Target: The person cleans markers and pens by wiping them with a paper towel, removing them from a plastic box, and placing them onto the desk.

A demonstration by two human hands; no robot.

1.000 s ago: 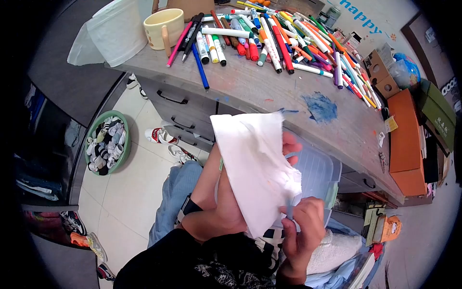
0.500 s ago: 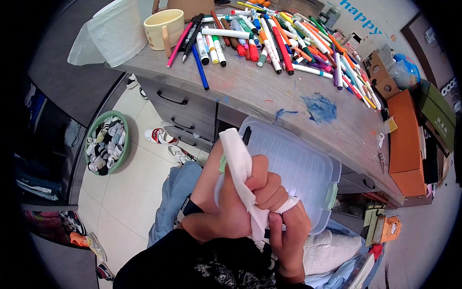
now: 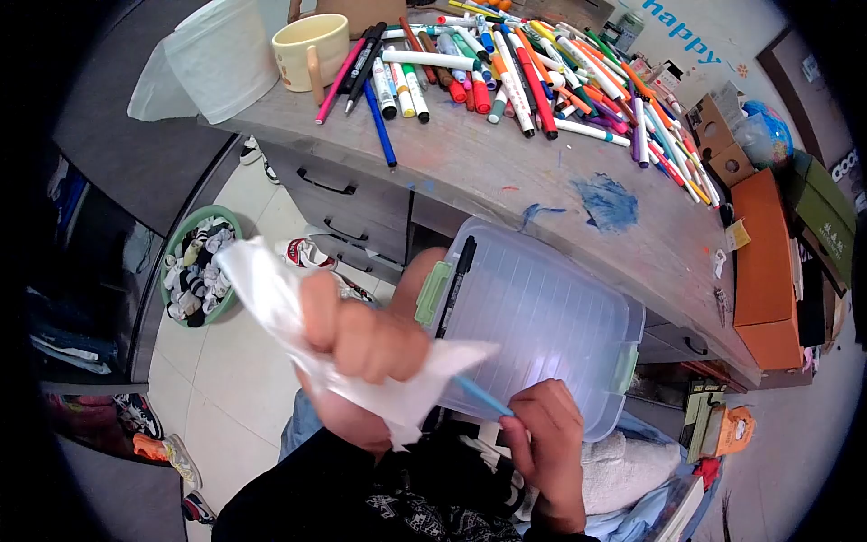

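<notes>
My left hand [image 3: 366, 339], slightly blurred, is closed around a crumpled white tissue [image 3: 271, 294] that sticks out on both sides of the fist. Between the thumb and fingers of my right hand [image 3: 548, 434] is a slim light-blue pen [image 3: 483, 397]. Its far end meets the tail of the tissue in this view. Under and beyond both hands lies the clear lid of a plastic storage box [image 3: 542, 298] with green latches. A black marker [image 3: 458, 285] rests along the lid's left edge.
Many colored markers [image 3: 515, 77] are heaped on the paint-stained desk [image 3: 452, 154], with a yellow mug [image 3: 310, 54] and a white bag [image 3: 217, 63] at left. A green basin [image 3: 237, 262] of socks stands on the floor. An orange box [image 3: 763, 271] sits at right.
My left hand has moved left with the tissue, away from my right hand. The light-blue pen now shows in my right hand, and the black marker on the lid is uncovered.
</notes>
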